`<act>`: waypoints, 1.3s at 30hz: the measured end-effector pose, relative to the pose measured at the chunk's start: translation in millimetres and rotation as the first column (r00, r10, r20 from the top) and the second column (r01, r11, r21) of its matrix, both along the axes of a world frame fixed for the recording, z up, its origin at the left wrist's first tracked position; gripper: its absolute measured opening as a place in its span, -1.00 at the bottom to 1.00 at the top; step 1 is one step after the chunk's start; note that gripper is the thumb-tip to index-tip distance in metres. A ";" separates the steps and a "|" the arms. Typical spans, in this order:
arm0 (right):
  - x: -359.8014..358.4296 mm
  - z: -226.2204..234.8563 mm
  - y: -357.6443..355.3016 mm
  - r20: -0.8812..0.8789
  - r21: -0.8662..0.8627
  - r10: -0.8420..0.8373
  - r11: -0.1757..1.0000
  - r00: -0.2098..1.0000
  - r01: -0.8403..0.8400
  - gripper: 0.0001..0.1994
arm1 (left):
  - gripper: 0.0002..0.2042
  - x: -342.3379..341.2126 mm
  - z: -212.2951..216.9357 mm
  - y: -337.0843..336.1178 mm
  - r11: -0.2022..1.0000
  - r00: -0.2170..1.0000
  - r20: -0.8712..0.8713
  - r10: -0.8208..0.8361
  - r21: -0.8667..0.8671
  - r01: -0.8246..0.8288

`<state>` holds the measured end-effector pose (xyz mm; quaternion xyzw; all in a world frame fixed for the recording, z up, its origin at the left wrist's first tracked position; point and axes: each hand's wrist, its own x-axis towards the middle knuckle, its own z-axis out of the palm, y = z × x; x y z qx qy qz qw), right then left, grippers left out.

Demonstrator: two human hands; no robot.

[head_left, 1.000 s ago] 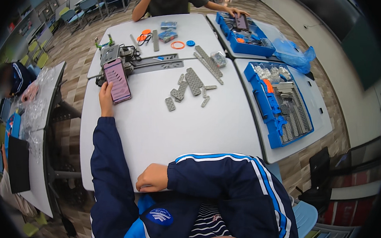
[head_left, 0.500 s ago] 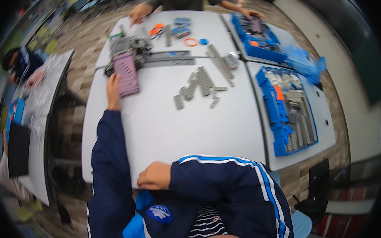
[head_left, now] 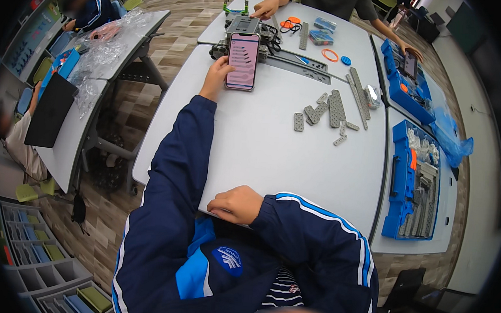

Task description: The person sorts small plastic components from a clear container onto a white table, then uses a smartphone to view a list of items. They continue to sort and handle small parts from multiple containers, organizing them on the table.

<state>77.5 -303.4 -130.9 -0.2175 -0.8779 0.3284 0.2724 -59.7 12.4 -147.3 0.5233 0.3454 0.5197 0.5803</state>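
Note:
My left hand [head_left: 214, 78] reaches to the far left of the table and grips a smartphone [head_left: 242, 65] by its left edge, thumb on the front. The phone stands tilted, its pink screen showing a column of small grey part pictures. Right behind it is a grey metal-and-plastic build [head_left: 246, 27] with dark wheels and cables, partly hidden by the phone. On the near table edge rests my right hand [head_left: 238, 204], its fingers curled closed with nothing visible in them. Loose grey perforated strips and plates [head_left: 336, 109] lie right of the phone.
Across the white table [head_left: 295, 159], a person's hand [head_left: 267, 8] touches the build; their other hand [head_left: 411, 51] is at a device over a blue case [head_left: 404, 88]. Another blue parts case [head_left: 397, 189] stands at right. Long grey rails [head_left: 297, 68] and an orange ring [head_left: 329, 55] lie farther back.
The view has turned, so the table and its things sit farther right in the picture. My left hand stays on the phone; my right hand stays at the table edge.

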 end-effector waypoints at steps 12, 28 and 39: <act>-0.3 -2.9 0.2 0.021 0.009 0.005 1.000 1.000 -0.005 -0.88 | -0.56 -7.2 10.2 1.5 0.919 0.907 0.324 -0.267 -0.196 0.341; 6.5 -0.2 23.2 0.012 -0.112 -0.160 0.981 0.987 0.160 -0.86 | -0.33 10.2 155.7 -30.8 0.889 0.618 0.643 -0.453 0.278 0.363; 105.1 35.0 177.5 -0.674 -0.637 -0.722 0.675 0.156 0.373 -0.64 | 0.16 111.1 159.9 -41.7 0.452 0.672 0.170 0.721 0.620 -0.641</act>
